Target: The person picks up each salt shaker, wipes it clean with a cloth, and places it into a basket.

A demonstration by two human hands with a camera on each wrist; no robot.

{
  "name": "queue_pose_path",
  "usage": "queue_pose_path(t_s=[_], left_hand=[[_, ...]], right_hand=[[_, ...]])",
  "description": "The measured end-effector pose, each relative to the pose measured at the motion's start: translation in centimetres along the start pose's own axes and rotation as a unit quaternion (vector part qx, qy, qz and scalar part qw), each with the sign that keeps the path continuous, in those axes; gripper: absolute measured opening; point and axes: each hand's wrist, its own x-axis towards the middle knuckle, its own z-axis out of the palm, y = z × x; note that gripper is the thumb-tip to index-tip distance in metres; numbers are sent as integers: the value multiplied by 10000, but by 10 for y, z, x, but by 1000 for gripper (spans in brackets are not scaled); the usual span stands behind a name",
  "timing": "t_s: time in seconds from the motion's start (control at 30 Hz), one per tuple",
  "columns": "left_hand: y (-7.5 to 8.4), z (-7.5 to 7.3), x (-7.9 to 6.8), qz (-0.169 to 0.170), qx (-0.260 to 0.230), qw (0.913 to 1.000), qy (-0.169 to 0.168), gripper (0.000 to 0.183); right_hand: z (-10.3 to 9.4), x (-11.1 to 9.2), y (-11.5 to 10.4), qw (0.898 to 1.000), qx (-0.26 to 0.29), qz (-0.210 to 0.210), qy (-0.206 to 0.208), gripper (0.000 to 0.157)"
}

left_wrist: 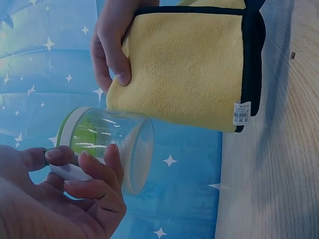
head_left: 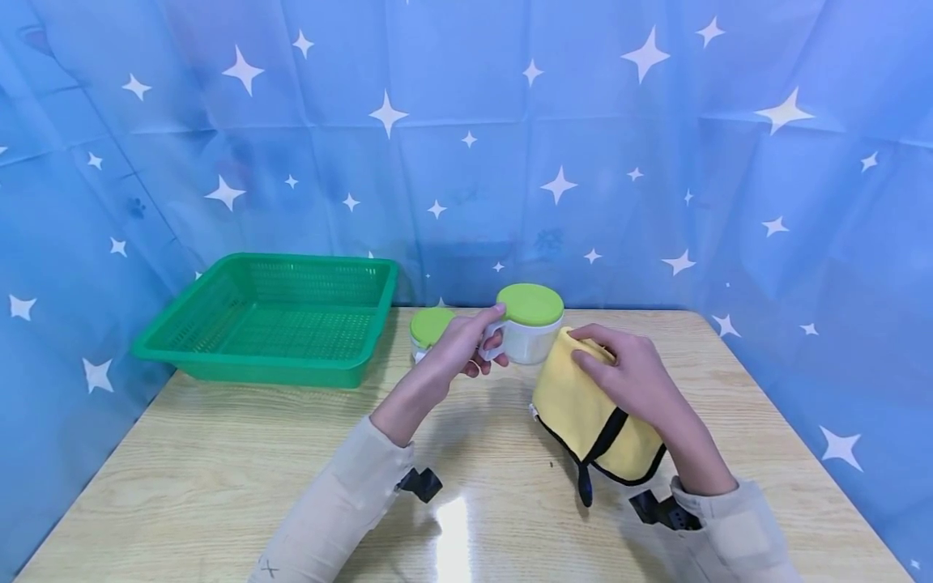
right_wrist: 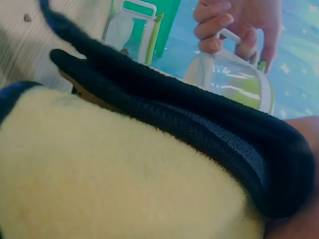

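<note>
Two jars were there. The left hand (head_left: pixel 459 344) had its fingers curled round the handle (right_wrist: pixel 230 33) of one green-lidded jar (head_left: pixel 530 343); the second jar (head_left: pixel 432 325) stood beyond that hand, near one green basket (head_left: pixel 277 371). The right hand (head_left: pixel 636 374) pinched one folded yellow cloth (head_left: pixel 570 397) between thumb and fingers — just beside the held jar. Below was a pale wood-grain table (head_left: pixel 219 470); behind, a blue white-starred curtain (head_left: pixel 466 178).

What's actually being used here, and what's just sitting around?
Seemingly in use:
lidded jar, its handle in the left hand
yellow cloth, held by the right hand

Apparently just lying about:
second jar, partly behind the left hand
green basket, on the left
</note>
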Motion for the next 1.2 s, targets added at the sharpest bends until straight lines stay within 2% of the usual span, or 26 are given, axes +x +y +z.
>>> queue_pose_path(t_s=[0.33,0.6,0.87,1.07,1.2], left_hand=[[3,-1,-2,-5,10,9999,-148,57],[4,-1,-3,2,-78,9999,-143,57],[4,-1,-3,4,-21,9994,-350,59],[4,-1,-4,20,-82,9994,-322,58],[4,-1,-4,40,-89,9996,-269,58]], right_hand=[[0,-2,3,9980,-259,-38,576,36],[2,-1,6,9995,-278,-59,120,43],[0,-2,4,9988,-76,13,476,41],[1,-2,5,9997,-36,-32,231,40],[1,-1,5,9996,1,-59,292,40]])
